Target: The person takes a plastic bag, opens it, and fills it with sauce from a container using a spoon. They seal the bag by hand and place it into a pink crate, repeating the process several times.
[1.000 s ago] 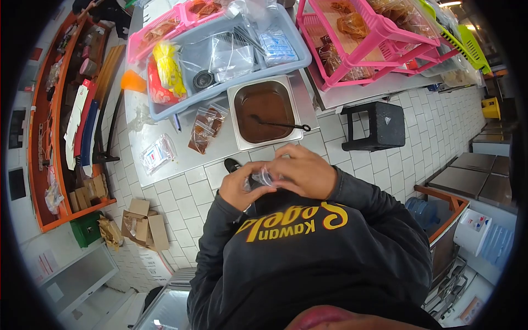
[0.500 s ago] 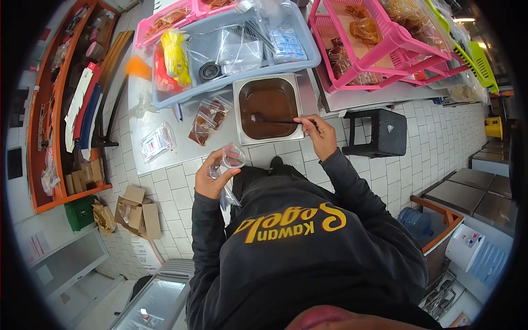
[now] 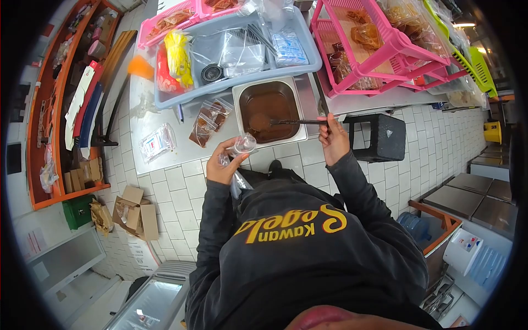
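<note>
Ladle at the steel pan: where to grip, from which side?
Probably best by the outer end of the ladle's handle, approaching from the person's right. The long handle projects past the right rim of the steel pan, away from the brown liquid; the right hand holds it there.

Floor: white rectangular tiles [image 3: 434, 129]
Shelving: orange-framed rack [image 3: 58, 118], far left
Seating: black plastic stool [image 3: 383, 138], mid-right
Lighting: white lamp [image 3: 463, 25], upper right

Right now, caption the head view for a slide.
Left hand holding clear plastic, right hand gripping a ladle at a pan of brown liquid.
</note>
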### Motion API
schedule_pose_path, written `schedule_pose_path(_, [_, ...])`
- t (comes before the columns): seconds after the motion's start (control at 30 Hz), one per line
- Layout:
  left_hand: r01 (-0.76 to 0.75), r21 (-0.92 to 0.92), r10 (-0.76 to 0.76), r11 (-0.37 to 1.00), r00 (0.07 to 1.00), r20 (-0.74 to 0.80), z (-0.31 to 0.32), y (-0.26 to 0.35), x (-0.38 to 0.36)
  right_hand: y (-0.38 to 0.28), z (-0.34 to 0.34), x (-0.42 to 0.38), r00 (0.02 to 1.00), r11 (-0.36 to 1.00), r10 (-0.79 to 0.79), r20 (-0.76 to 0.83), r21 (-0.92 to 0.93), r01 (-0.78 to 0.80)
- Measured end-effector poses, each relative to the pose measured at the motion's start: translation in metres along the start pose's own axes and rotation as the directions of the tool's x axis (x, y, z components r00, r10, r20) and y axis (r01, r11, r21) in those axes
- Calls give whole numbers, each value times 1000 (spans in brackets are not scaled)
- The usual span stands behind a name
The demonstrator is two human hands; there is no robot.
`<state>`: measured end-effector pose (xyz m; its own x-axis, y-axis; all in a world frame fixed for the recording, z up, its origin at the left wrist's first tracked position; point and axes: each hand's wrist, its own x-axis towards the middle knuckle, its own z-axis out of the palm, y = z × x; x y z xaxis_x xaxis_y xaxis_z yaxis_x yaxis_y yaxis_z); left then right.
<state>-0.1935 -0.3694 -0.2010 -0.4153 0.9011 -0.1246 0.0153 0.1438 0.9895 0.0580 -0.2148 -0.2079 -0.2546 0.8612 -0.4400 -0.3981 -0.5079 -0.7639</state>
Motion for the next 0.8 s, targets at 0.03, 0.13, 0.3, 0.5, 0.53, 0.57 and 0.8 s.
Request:
schedule_pose_path(0.03, [-25,55,26,998,1000,-12,3,0,4,-6,3,-4,1000,1000,-28,-3,11,28])
schedule_pose_path(0.13, [-75,98,78,992,997,-27,14,4,16,-23,16,-16,991,991,-133,20,20,132])
schedule_pose_path(0.3, [-104,-22,104,994,994,-31,26,13,28,-41,38,-45,915,900,-394,90,-164,404])
schedule_pose_path(0.5, [-142,-89,141,986,990,-17,28,14,34,-51,41,-68,541,355,-716,442,-437,826])
schedule_pose_path(0.53, [-154,-102,153,983,988,-18,29,14,34,-54,42,-70,421,181,-713,561,-432,883])
schedule_pose_path(0.57, [-154,-101,153,983,988,-18,29,16,35,-54,42,-69,420,182,-713,561,-431,884])
schedule_pose_path(0.8, [-162,-134,159,978,987,-31,30,15,35,-35,33,-53,598,390,-691,407,-487,782])
